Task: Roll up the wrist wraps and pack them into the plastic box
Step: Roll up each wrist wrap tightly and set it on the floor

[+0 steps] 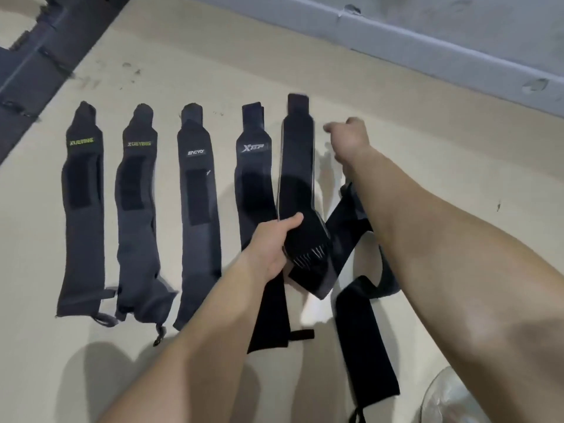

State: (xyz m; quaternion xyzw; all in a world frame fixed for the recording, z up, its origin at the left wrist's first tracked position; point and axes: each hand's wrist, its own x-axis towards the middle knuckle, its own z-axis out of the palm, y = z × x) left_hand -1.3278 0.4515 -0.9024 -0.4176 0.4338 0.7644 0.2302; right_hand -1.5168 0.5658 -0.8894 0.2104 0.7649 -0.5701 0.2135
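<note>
Six wrist wraps lie unrolled on a beige bench. None is rolled, so nearly the whole task seems to lie ahead. The left hand grasps the near end of a black wrist wrap, thumb on top. Left of it, four grey wraps lie flat in a row. Just right of it, a sixth wrap lies twisted, partly under the right forearm. The right hand hovers near the black wrap's far end with curled fingers; whether it holds anything cannot be told. A clear plastic box, probably the target, sits well apart, nearer the person.
</note>
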